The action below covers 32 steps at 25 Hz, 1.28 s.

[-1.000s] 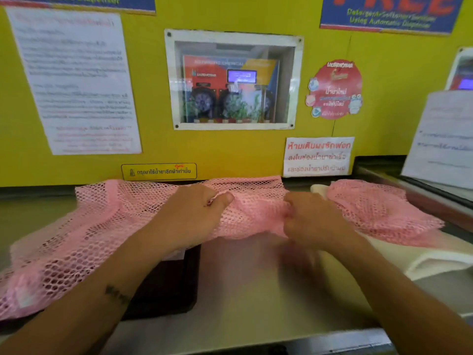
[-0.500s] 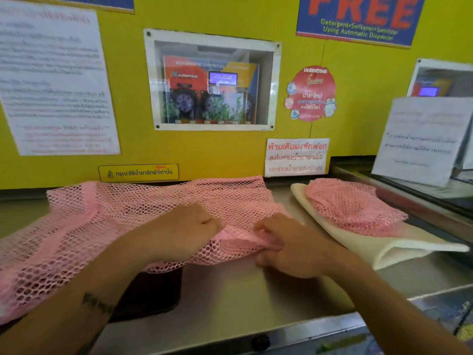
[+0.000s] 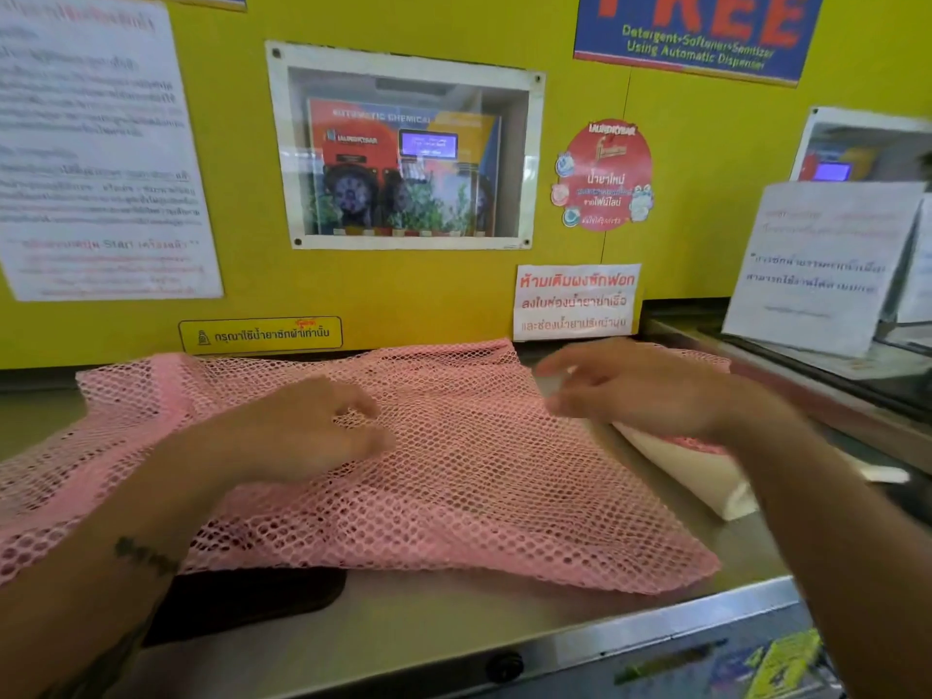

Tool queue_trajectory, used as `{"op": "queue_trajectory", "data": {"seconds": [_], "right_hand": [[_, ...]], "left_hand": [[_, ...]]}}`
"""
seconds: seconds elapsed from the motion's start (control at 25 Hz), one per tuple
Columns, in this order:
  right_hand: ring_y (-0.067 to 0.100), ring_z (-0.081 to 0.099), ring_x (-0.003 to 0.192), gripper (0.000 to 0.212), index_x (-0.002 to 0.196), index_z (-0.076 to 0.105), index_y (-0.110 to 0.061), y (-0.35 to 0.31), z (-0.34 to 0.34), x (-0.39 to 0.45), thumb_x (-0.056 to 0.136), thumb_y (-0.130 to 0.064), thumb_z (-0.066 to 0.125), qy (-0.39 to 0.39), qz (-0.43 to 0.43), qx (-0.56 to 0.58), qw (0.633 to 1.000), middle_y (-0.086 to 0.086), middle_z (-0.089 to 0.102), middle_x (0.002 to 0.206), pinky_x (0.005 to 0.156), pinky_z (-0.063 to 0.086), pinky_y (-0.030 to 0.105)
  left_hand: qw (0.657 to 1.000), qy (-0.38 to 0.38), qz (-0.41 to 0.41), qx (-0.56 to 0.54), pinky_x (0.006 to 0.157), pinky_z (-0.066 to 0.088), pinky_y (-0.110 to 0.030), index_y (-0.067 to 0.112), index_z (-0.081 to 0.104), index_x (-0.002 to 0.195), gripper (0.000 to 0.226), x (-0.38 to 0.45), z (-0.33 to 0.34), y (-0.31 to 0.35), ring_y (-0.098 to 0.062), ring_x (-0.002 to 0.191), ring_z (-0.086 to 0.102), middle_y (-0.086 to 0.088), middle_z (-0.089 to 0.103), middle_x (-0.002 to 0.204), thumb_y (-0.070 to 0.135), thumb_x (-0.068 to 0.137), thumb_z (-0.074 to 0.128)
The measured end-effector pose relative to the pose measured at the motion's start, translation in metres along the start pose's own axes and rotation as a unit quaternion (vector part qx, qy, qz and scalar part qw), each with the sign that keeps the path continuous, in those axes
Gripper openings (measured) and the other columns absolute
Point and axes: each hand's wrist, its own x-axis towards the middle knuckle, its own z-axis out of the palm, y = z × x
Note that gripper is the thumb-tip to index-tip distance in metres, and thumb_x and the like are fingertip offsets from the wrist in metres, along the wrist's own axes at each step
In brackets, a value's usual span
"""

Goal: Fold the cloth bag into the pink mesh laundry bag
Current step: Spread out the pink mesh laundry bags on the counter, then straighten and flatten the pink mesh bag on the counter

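Mesh bag [image 3: 454, 476] is lying spread flat across the countertop [image 3: 454, 628], reaching its back edge. We are resting our left hand [image 3: 307, 436] on it, fingers curled. Our right hand [image 3: 640, 391] is hovering open, holding nothing, above the cloth bag [image 3: 691, 471] toward the right edge.

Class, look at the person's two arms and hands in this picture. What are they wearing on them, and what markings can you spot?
Both arms are bare, with no sleeves in view. Neither the left hand nor the right hand wears a glove, and no rings, watch or bracelet can be seen. The left forearm carries a small dark tattoo near the wrist, too blurred to read. The right arm shows no marking.
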Motion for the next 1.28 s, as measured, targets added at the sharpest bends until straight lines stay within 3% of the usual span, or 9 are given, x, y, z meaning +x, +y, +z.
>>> {"op": "queue_trajectory", "data": {"seconds": [0.12, 0.2, 0.4, 0.56, 0.68, 0.84, 1.04, 1.12, 1.28], "right_hand": [[0.024, 0.018, 0.148, 0.072, 0.152, 0.016, -0.044, -0.005, 0.062, 0.038, 0.089, -0.07, 0.039, -0.101, -0.005, -0.133, 0.986, -0.001, 0.018, 0.163, 0.118, 0.015, 0.05], [0.025, 0.003, 0.151, 0.082, 0.152, 0.006, -0.045, -0.004, 0.074, 0.052, 0.083, -0.078, 0.035, -0.174, 0.018, -0.223, 0.959, 0.001, 0.003, 0.166, 0.119, 0.007, 0.054], [0.026, 0.027, 0.145, 0.082, 0.153, 0.019, -0.036, -0.031, 0.042, 0.059, 0.086, -0.052, 0.063, -0.167, 0.075, -0.318, 0.93, -0.001, 0.02, 0.162, 0.116, 0.025, 0.046], [0.013, 0.011, 0.149, 0.077, 0.154, 0.011, -0.04, -0.089, 0.084, 0.064, 0.091, -0.059, 0.05, -0.16, -0.149, -0.177, 0.96, -0.01, 0.007, 0.164, 0.118, 0.01, 0.036], [0.011, 0.007, 0.149, 0.078, 0.155, 0.008, -0.039, -0.119, 0.118, 0.07, 0.09, -0.064, 0.044, -0.253, -0.207, -0.19, 0.926, -0.009, 0.003, 0.165, 0.115, 0.007, 0.031], [0.016, 0.02, 0.146, 0.076, 0.154, 0.018, -0.034, -0.146, 0.15, 0.075, 0.09, -0.066, 0.044, -0.216, -0.291, -0.223, 0.905, -0.003, 0.018, 0.162, 0.119, 0.019, 0.038], [0.018, 0.052, 0.114, 0.05, 0.131, 0.048, -0.026, -0.167, 0.17, 0.076, 0.09, -0.054, 0.054, -0.19, -0.349, -0.237, 0.887, -0.001, 0.054, 0.127, 0.099, 0.045, 0.042], [0.02, 0.053, 0.117, 0.054, 0.133, 0.048, -0.025, -0.173, 0.164, 0.078, 0.088, -0.055, 0.055, -0.19, -0.35, -0.257, 0.881, 0.0, 0.056, 0.132, 0.099, 0.046, 0.042], [0.017, 0.046, 0.128, 0.069, 0.142, 0.042, -0.026, -0.187, 0.165, 0.069, 0.085, -0.064, 0.052, -0.201, -0.389, -0.187, 0.879, -0.003, 0.048, 0.145, 0.107, 0.039, 0.041]], "left_hand": [[0.985, -0.122, -0.047, 0.11, 0.118, 0.013, -0.053, 0.052, 0.008, 0.147, 0.111, 0.005, 0.026, -0.015, -0.028, 0.149, 0.006, 0.003, -0.002, 0.164, 0.1, 0.049, 0.029], [0.987, -0.119, -0.035, 0.102, 0.12, 0.011, -0.051, 0.049, 0.006, 0.148, 0.111, 0.005, 0.026, -0.019, -0.024, 0.15, 0.004, 0.005, -0.003, 0.164, 0.099, 0.051, 0.028], [0.998, 0.066, 0.012, -0.006, 0.115, 0.025, -0.036, 0.041, 0.039, 0.14, 0.06, -0.028, -0.006, -0.033, -0.012, 0.138, 0.032, 0.012, 0.034, 0.151, 0.06, 0.085, 0.055], [0.98, 0.194, -0.033, -0.043, 0.092, 0.043, -0.03, 0.036, 0.061, 0.105, 0.025, -0.067, -0.025, -0.063, -0.01, 0.107, 0.055, 0.012, 0.059, 0.113, 0.049, 0.084, 0.062], [0.977, 0.183, -0.105, -0.021, 0.086, 0.045, -0.031, 0.036, 0.061, 0.095, 0.023, -0.094, -0.025, -0.087, -0.014, 0.098, 0.057, 0.007, 0.058, 0.102, 0.049, 0.076, 0.06], [0.965, 0.19, -0.165, -0.075, 0.089, 0.042, -0.028, 0.027, 0.065, 0.114, 0.027, -0.12, -0.006, -0.107, -0.016, 0.102, 0.056, 0.0, 0.058, 0.114, 0.037, 0.09, 0.057], [0.9, 0.382, -0.207, -0.029, 0.075, 0.043, -0.028, 0.026, 0.066, 0.094, 0.013, -0.147, 0.002, -0.114, -0.015, 0.085, 0.057, 0.002, 0.06, 0.093, 0.035, 0.089, 0.057], [0.922, 0.322, -0.194, -0.097, 0.07, 0.044, -0.025, 0.027, 0.068, 0.093, 0.016, -0.164, 0.001, -0.115, -0.009, 0.082, 0.062, 0.008, 0.067, 0.089, 0.04, 0.088, 0.061], [0.951, 0.137, -0.163, -0.223, 0.095, 0.045, -0.024, 0.041, 0.06, 0.124, 0.06, -0.191, 0.003, -0.106, 0.004, 0.109, 0.059, 0.022, 0.063, 0.121, 0.052, 0.068, 0.078]]}}
